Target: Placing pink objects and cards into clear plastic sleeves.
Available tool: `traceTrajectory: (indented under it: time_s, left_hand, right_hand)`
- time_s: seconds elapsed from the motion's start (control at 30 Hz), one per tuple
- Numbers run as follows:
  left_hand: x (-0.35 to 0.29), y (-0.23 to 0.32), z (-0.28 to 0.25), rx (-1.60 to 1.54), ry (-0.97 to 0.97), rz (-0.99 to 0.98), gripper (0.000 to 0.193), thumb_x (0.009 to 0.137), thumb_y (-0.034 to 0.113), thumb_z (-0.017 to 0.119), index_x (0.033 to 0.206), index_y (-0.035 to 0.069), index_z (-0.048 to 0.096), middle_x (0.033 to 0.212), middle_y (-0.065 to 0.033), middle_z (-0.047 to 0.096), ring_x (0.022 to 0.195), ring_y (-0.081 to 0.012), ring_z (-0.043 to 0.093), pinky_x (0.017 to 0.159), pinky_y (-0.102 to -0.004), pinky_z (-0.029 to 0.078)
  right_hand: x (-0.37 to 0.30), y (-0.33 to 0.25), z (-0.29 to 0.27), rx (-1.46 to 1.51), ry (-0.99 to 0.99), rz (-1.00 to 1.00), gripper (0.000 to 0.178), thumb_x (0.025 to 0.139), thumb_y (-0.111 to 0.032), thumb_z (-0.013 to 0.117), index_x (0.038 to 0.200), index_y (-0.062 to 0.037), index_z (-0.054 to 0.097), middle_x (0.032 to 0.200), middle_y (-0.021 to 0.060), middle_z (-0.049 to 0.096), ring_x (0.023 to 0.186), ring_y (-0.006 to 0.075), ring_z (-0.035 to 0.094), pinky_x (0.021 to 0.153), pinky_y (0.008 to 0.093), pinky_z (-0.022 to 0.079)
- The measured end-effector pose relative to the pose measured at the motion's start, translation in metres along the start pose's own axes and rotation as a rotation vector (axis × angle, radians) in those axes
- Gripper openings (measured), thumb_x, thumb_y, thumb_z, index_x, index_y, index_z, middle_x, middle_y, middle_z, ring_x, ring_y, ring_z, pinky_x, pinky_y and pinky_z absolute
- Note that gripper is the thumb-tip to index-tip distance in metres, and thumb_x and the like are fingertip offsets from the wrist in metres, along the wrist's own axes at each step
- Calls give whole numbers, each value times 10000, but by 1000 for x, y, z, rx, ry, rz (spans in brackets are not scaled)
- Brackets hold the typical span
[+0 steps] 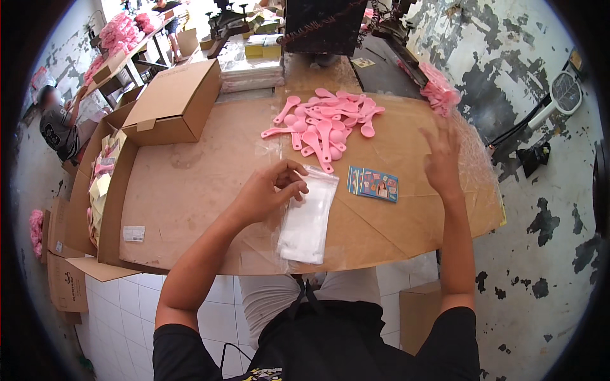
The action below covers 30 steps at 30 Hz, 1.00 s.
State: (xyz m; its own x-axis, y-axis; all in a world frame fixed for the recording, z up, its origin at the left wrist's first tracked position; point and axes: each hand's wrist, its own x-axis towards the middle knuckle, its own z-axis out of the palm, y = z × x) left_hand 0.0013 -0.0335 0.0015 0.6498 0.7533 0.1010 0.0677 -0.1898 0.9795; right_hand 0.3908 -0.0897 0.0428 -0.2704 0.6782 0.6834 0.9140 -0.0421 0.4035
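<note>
My left hand [270, 189] hovers at the upper left of a stack of clear plastic bags [311, 219]. Its fingers curl loosely, with a gap between thumb and forefinger, and nothing shows in them. Out to the right, my right hand [441, 159] is raised above the cardboard-covered table, fingers stretched and slightly blurred, holding nothing. Between the hands lies a small stack of blue printed cards [379, 185], a little fanned out. Beyond the bags is a heap of pink plastic scoops [327, 124] with round bowls and short handles.
An open carton [114, 190] of packed pieces stands along the left edge, near a closed cardboard box [171, 101]. Stacked plastic packs [251, 73] and a dark machine [321, 28] are at the back. Pink bagged items [438, 89] lie far right. Another person [60, 124] sits far left.
</note>
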Motion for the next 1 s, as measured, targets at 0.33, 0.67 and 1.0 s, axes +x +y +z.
traceTrajectory:
  time_s: [0.33, 0.67, 1.0]
  left_hand:
    - [6, 2, 0, -90, -33, -68, 257, 986, 61, 644, 1207, -50, 573, 980, -117, 720, 913, -154, 712, 790, -287, 577]
    - [4, 6, 4, -172, -15, -31, 374, 974, 45, 655, 1310, -30, 510, 959, -127, 720, 870, -171, 712, 760, -304, 580]
    - [4, 5, 7, -126, 30, -1, 480, 971, 24, 652, 1400, 17, 438, 958, -128, 735, 861, -169, 715, 751, -301, 578]
  right_hand:
    - [-8, -40, -3, 1045, -612, 214, 186, 823, -59, 735, 986, 5, 673, 936, 132, 634, 890, 293, 653, 805, 392, 511]
    - [44, -77, -36, 1324, -531, 230, 200, 917, -51, 688, 1107, 5, 664, 935, 96, 691, 831, 160, 665, 772, 302, 529]
    - [77, -102, -31, 1373, -550, -134, 174, 911, -59, 690, 1078, -67, 737, 912, 66, 630, 869, 195, 620, 793, 340, 503]
